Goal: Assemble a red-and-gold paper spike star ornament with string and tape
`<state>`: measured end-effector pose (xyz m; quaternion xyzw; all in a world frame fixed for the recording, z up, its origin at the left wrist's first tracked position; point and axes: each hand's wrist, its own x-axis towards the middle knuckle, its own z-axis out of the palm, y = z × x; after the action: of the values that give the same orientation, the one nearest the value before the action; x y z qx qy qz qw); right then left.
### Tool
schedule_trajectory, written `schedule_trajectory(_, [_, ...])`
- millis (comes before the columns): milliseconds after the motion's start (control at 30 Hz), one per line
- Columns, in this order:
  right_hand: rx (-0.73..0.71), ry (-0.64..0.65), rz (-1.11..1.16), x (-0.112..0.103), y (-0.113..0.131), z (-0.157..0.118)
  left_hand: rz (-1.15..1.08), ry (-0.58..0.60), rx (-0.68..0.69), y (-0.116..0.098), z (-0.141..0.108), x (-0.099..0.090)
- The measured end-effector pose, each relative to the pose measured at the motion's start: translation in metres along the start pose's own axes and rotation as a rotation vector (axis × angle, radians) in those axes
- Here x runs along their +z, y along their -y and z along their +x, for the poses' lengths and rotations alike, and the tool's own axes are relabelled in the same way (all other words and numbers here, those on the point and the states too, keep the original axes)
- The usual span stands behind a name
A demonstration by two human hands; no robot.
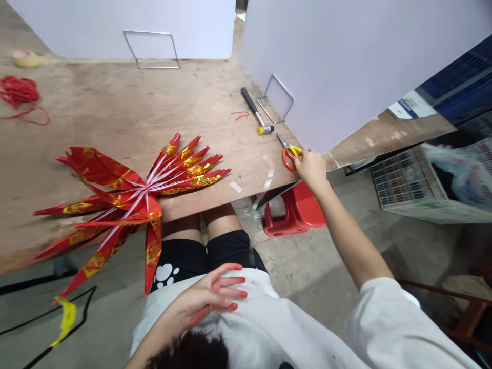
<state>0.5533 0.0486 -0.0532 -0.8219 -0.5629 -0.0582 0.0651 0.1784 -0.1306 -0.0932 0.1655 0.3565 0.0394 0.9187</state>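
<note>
My left hand [215, 293] is in front of my shirt, above my lap, its fingers apart and holding nothing. At the table's right front edge, my right hand [310, 166] has its fingers closed on the handles of the scissors [289, 154], which have orange and yellow grips and point away from me. A red and gold folded paper ornament [147, 189], tied at its middle and fanned into points, lies over the table's front edge at the left. A hammer [254, 110] with a black handle and yellow tip lies beyond the scissors.
Red string [19, 92] and a tape roll [26, 58] lie on the table [100, 102] at the left. Two white panels [369, 61] with wire stands rise at the back and right. A red stool [295, 210] is below the edge, with a crate [407, 179] farther right.
</note>
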Motion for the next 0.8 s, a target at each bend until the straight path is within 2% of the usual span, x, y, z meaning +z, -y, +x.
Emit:
schedule_trajectory(100, [-0.011,-0.110,0.116,-0.004,-0.003,-0.017,-0.021,0.021,-0.014,0.002,0.001,0.002])
schedule_trajectory(167, [-0.010,-0.142,0.269,-0.006,-0.003,-0.034,-0.024,0.033,0.005,0.001,0.002,0.006])
schedule_trajectory(300, [0.041,-0.031,0.613,-0.004,0.004,-0.070,0.014,-0.031,0.172,-0.007,0.002,0.015])
schedule_trajectory(400, [0.076,0.038,0.797,0.004,0.019,-0.086,0.068,-0.066,0.269,-0.017,0.003,0.020])
schedule_trajectory(600, [0.178,0.163,1.008,0.013,0.042,-0.087,0.095,-0.086,0.281,-0.024,0.004,0.029])
schedule_trajectory(800, [0.269,0.306,1.071,-0.005,0.024,-0.082,0.069,-0.089,0.265,-0.016,0.006,0.030])
